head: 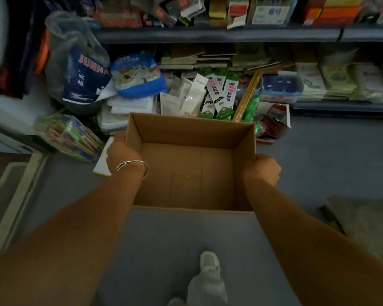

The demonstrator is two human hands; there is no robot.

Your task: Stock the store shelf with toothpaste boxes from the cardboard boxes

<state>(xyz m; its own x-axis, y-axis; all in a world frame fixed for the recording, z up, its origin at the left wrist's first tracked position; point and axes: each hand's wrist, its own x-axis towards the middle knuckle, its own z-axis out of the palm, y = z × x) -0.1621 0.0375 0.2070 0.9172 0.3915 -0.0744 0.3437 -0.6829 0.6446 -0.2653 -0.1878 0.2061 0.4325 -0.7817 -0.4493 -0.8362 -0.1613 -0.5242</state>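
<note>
An open brown cardboard box (192, 173) hangs in front of me above the grey floor, and its inside holds nothing. My left hand (122, 155) grips its left wall, with a silver bangle on the wrist. My right hand (265, 167) grips the right wall, fingers curled over the rim. The store shelf (208, 34) runs across the top of the view, stacked with assorted packaged boxes. I see no toothpaste boxes that I can tell apart.
Piled goods lie on the floor under the shelf: a plastic bag (75, 62), a blue-and-white pack (137, 74), green-and-white long packets (221, 96), a red-and-white carton (274, 122). A packet bundle (69, 135) lies at left. My shoe (209, 263) stands on the grey floor.
</note>
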